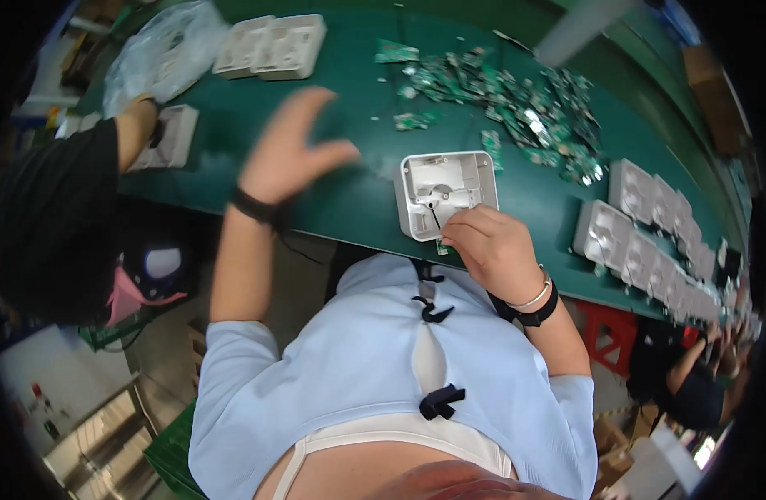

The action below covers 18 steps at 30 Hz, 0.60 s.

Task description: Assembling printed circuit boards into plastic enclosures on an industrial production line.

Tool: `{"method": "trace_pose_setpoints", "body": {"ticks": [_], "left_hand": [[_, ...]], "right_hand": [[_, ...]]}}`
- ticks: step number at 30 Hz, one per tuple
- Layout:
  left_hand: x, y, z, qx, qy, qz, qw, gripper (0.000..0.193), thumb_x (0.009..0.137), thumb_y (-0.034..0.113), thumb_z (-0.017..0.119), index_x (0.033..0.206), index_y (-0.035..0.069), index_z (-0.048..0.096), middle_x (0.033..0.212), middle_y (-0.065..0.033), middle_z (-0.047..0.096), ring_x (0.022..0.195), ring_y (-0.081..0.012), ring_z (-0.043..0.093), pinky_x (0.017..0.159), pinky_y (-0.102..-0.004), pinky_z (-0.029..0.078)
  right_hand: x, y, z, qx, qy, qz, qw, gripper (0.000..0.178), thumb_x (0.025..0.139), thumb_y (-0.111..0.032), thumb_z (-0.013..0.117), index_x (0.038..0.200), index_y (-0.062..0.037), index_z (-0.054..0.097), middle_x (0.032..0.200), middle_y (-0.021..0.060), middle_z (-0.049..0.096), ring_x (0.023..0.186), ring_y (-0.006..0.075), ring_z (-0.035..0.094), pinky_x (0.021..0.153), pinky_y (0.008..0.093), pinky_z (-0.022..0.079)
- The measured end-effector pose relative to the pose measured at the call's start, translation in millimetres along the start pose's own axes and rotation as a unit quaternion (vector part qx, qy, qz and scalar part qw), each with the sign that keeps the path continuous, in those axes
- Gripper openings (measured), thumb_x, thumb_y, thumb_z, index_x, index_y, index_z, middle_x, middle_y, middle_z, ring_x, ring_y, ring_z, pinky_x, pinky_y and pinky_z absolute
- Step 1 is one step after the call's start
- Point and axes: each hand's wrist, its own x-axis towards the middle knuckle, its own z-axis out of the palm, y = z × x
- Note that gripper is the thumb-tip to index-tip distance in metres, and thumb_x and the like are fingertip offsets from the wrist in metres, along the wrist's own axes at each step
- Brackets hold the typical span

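A white square plastic housing (406,200) lies open side up near the table's front edge. A thin black wire (435,218) runs from the round post area inside it toward the near wall. My right hand (493,250) is at the housing's near right corner, thumb and finger pinched at the wire's end. Just below those fingertips, part of a small green circuit board (444,247) shows; whether the fingers also grip it is hard to tell. My left hand (293,158), blurred by motion, is raised left of the housing with thumb and fingers apart, holding nothing.
A heap of green circuit boards (516,104) spreads across the far table. White housings stand in rows (633,242) at right, and more (289,47) sit far left beside a clear plastic bag (162,54). A co-worker's arm (133,129) reaches in at left.
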Motion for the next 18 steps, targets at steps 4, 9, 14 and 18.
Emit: {"method": "trace_pose_setpoints", "body": {"ticks": [4, 9, 14, 18], "left_hand": [[43.1, -70.7, -35.1, 0.329, 0.185, -0.061, 0.924, 0.097, 0.077, 0.063, 0.085, 0.144, -0.001, 0.055, 0.148, -0.0303, 0.054, 0.139, -0.0458, 0.051, 0.116, -0.0499, 0.041], [80.3, -102.3, -33.4, 0.403, 0.116, -0.202, 0.885, 0.113, 0.071, 0.082, 0.076, 0.151, 0.005, 0.053, 0.152, -0.0259, 0.054, 0.143, -0.0412, 0.050, 0.118, -0.0612, 0.033], [98.2, -107.6, -26.3, 0.352, 0.017, -0.282, 0.892, 0.111, 0.070, 0.088, 0.070, 0.147, 0.009, 0.060, 0.149, -0.0227, 0.058, 0.142, -0.0410, 0.049, 0.113, -0.0735, 0.028], [95.2, -103.3, -25.5, 0.361, 0.031, -0.289, 0.886, 0.102, 0.074, 0.084, 0.070, 0.142, 0.008, 0.065, 0.148, -0.0193, 0.060, 0.142, -0.0404, 0.050, 0.110, -0.0741, 0.031]], "right_hand": [[-30.2, -1.9, -30.7, -0.069, -0.013, 0.041, 0.997, 0.018, 0.074, 0.001, 0.077, 0.091, -0.0050, 0.073, 0.094, 0.0060, 0.073, 0.081, 0.0271, 0.069, 0.068, 0.0384, 0.057], [-65.2, 2.7, -52.4, -0.145, -0.005, 0.108, 0.984, 0.016, 0.076, 0.001, 0.075, 0.090, -0.0053, 0.072, 0.094, 0.0055, 0.073, 0.081, 0.0267, 0.069, 0.069, 0.0376, 0.057], [-95.2, 19.7, -56.6, -0.206, 0.007, 0.146, 0.968, 0.012, 0.080, 0.001, 0.073, 0.090, -0.0054, 0.072, 0.094, 0.0052, 0.073, 0.082, 0.0264, 0.070, 0.070, 0.0374, 0.058], [-102.1, 24.3, -61.4, -0.236, -0.005, 0.164, 0.958, 0.012, 0.082, 0.000, 0.073, 0.093, -0.0054, 0.072, 0.098, 0.0059, 0.073, 0.083, 0.0269, 0.070, 0.070, 0.0380, 0.058]]}}
